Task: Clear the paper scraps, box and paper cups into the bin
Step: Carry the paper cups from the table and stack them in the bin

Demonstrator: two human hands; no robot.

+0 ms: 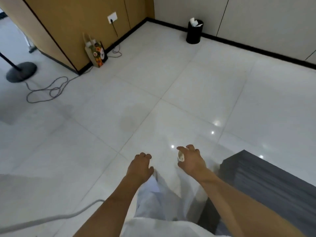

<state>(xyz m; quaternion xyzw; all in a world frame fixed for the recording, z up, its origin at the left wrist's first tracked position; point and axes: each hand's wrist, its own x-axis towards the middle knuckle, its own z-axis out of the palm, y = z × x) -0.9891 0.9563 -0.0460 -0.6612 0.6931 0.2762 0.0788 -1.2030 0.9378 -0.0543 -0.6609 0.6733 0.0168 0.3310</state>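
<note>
1. We see our right hand (pixel 191 159) stretched out low in front of us, its fingers curled round a small pale paper scrap (pixel 180 156) that shows between thumb and forefinger.
2. Our left hand (pixel 141 165) hangs beside it, a little apart, with the fingers loosely curled under; we see nothing in it, and its thumb lies near the edge of our white garment (pixel 153 199).
3. Both bare forearms reach forward from the bottom of the view, with the white cloth between them.
4. To the right of our right arm lies a dark grey ribbed mat or cushion (pixel 266 178); we cannot tell which.
5. Under everything is a glossy white tiled floor (pixel 171 82) with small ceiling-light reflections near our right hand.
6. The black bin (pixel 194 34) stands far ahead on the floor, against the pale wall and its dark skirting, well apart from our hands; white paper (pixel 195 22) sticks up out of its top.
7. At the left a patterned paper bag (pixel 96 52) leans against a brown wall panel, below a socket (pixel 112 17) with a cable plugged in.
8. Farther left a grey cable (pixel 46 90) loops across the floor near a round black stand base (pixel 21 71).
</note>
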